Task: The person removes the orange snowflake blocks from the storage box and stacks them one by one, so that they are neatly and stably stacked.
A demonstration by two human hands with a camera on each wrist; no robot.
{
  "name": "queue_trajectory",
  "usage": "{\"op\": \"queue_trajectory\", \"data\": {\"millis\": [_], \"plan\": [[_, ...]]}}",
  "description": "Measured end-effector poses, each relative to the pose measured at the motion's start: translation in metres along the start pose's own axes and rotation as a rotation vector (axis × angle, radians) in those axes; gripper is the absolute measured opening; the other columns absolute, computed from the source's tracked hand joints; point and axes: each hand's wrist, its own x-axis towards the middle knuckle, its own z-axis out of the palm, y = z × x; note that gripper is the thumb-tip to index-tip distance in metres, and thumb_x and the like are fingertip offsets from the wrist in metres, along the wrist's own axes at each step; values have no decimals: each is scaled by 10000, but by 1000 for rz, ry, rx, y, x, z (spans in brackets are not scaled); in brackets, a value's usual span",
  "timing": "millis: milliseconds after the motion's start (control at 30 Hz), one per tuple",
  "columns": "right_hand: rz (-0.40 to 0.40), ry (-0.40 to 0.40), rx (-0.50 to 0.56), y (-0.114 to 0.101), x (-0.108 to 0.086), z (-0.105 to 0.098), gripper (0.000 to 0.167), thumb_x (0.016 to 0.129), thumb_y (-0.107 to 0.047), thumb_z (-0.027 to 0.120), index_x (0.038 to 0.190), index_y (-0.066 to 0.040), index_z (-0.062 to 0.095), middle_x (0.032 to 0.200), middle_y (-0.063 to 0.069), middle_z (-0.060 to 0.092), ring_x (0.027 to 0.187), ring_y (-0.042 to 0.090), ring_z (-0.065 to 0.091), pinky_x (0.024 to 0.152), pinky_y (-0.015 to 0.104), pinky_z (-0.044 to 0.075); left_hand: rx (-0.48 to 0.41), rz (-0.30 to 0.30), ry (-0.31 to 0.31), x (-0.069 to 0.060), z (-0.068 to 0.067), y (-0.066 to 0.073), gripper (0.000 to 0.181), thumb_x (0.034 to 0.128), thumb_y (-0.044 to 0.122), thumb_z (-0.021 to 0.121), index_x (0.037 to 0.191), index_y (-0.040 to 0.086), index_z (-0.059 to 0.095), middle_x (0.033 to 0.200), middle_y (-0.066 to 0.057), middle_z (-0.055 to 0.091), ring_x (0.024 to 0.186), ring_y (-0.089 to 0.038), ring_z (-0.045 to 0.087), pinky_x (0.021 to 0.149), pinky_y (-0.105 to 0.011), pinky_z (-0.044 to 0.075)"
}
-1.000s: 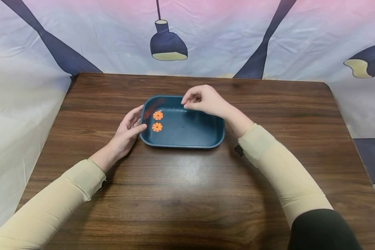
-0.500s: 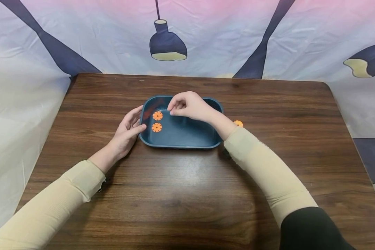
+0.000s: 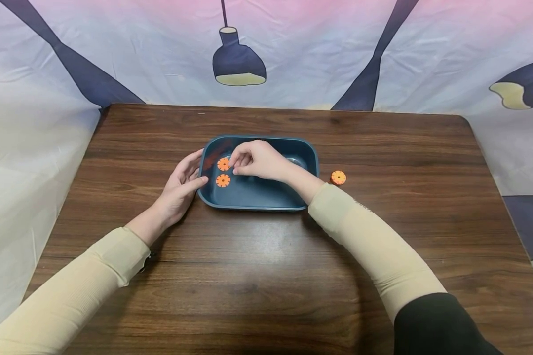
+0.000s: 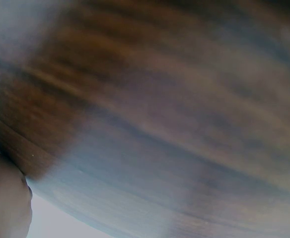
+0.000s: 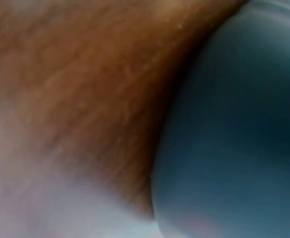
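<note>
A dark blue plastic tray (image 3: 266, 203) stands on the table in the head view. My left hand (image 3: 179, 190) grips its left end, thumb over the rim and fingers along the outer wall. Inside, near that end, lie an upper orange notched disc (image 3: 222, 163) and a lower orange notched disc (image 3: 223, 181), both flower-shaped with dark centres. My right hand (image 3: 262, 160) reaches over the tray with bent fingers. Its index fingertip overlaps the upper disc's right edge; whether they touch is unclear. A gap shows between thumb and index finger, with nothing seen in it.
Outside the tray, to its right, more orange notched discs (image 3: 338, 178) appear stacked on the brown wooden table (image 3: 257, 276). A printed cloth (image 3: 302, 59) hangs behind the table. Both wrist views are blurred; the right one shows the tray's outer wall (image 5: 234, 139).
My right hand has moved left and toward me across the tray, to the upper disc. The arm has uncovered the stacked discs on the right. My left hand and the tray have barely moved.
</note>
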Motion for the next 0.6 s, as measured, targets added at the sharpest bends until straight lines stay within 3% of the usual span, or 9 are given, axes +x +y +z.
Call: {"op": "queue_trajectory", "data": {"millis": [233, 600], "plan": [[-8, -18, -14, 1, 4, 13, 165, 960, -54, 772, 1124, -31, 774, 1060, 112, 759, 963, 193, 724, 884, 256, 598, -5, 11, -8, 1, 0, -1, 614, 1037, -41, 534, 1590, 210, 443, 1575, 53, 465, 1581, -210, 296, 1176, -187, 382], [-39, -1, -70, 5, 6, 26, 265, 979, -54, 751, 1244, -54, 756, 1206, 91, 732, 1067, 174, 702, 949, 221, 585, -21, 24, -9, 0, 0, -1, 617, 1031, -57, 529, 1583, 207, 455, 1571, 45, 477, 1547, -172, 338, 1159, -175, 391]]}}
